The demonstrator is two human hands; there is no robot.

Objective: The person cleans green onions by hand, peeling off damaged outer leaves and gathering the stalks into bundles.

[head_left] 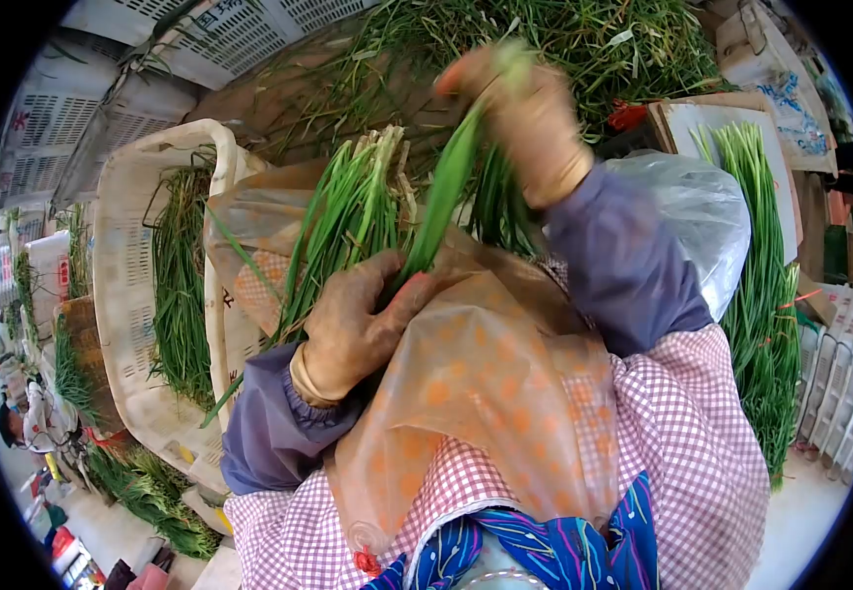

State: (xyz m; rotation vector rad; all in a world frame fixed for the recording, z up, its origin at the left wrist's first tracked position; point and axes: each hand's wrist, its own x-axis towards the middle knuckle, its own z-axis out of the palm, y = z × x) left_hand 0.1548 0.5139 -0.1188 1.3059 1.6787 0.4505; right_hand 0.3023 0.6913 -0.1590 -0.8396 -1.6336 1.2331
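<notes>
The left hand (pixel 356 320) holds green stalks (pixel 444 197) by the plastic apron (pixel 486 379); the right hand (pixel 533 123), blurred, grips their raised end.

The plastic-covered lap (pixel 481 393) (orange-spotted) bears a bundle of green stalks (pixel 348 211).

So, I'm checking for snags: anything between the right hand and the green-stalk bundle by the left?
Only flat green leaves, reaching from the left hand toward the right hand; nothing else visible before the bundle.

Soft light falls evenly; the right hand (pixel 537 123) blurs, edges warp fisheye-style.
</notes>
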